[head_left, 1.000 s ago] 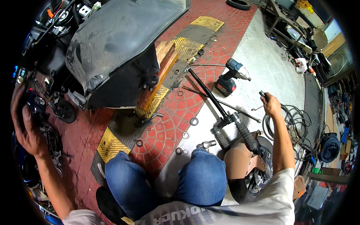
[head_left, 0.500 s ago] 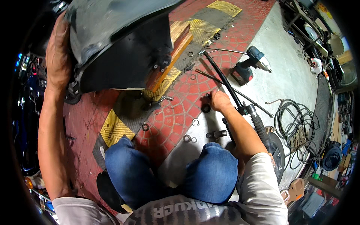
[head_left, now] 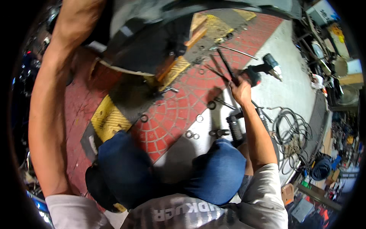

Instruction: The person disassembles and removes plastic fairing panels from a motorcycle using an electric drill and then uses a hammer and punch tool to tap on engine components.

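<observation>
My right hand [head_left: 241,92] is over the long black tube [head_left: 227,66] lying on the floor, its fingers bent around it, somewhat blurred. A thin metal rod [head_left: 216,71] lies beside the tube, and the teal-and-black cordless impact driver [head_left: 263,68] is just beyond the hand. My left arm reaches up to the big dark grey curved panel [head_left: 152,17], probably a vehicle fender. My left hand [head_left: 84,15] is at the panel's left side, its fingers hidden. A black ribbed bellows part [head_left: 235,129] and a short thin metal bar [head_left: 225,103] lie nearer than my right hand.
Several metal rings [head_left: 189,134] and a dark ring [head_left: 211,105] are scattered on red paving and pale floor. A yellow-black ramp strip [head_left: 110,118] runs beneath the panel. Coiled hose [head_left: 293,131] lies at right, near cluttered shelves [head_left: 343,126]. A wooden block [head_left: 198,34] stands behind the panel.
My right hand has moved up and right, from beside a dark ring to the black tube. The short bar now shows on the floor. The panel and left arm shifted right in view.
</observation>
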{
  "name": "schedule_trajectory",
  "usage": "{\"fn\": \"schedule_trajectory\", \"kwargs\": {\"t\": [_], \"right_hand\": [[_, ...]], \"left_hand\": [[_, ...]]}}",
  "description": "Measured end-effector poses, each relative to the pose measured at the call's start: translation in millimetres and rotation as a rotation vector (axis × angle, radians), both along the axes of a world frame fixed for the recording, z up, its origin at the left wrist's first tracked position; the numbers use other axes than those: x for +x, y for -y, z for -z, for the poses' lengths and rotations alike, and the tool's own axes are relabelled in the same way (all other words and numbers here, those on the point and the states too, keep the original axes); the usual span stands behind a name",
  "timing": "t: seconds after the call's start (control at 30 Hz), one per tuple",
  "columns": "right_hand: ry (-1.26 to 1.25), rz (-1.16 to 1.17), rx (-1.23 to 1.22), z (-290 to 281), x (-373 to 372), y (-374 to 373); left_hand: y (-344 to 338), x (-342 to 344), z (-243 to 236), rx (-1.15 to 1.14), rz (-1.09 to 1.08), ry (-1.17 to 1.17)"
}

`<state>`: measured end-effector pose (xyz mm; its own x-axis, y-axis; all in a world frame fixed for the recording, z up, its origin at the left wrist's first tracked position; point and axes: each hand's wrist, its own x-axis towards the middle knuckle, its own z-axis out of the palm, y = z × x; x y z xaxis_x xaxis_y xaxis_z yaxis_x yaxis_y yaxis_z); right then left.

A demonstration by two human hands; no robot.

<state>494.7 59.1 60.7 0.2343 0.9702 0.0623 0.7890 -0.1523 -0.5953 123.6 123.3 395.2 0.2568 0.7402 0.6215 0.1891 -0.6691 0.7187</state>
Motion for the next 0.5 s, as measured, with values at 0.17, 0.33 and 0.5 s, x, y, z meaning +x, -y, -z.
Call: {"fn": "schedule_trajectory", "kwargs": {"t": [0.17, 0.33, 0.5], "right_hand": [[0.598, 0.293, 0.363, -114.9, 73.0, -54.6], [0.398, 0.111, -0.308, -109.2, 170.4, -83.3], [0.270, 0.067, -0.072, -85.5, 158.4, -83.8]], "left_hand": [[12.2, 9.3, 3.4, 0.019, -0.031, -0.014], [-6.8, -4.1, -3.3, 0.178, -0.056, -0.184], [-16.0, -42.7, -11.0, 0.439, -0.300, -0.419]]}}
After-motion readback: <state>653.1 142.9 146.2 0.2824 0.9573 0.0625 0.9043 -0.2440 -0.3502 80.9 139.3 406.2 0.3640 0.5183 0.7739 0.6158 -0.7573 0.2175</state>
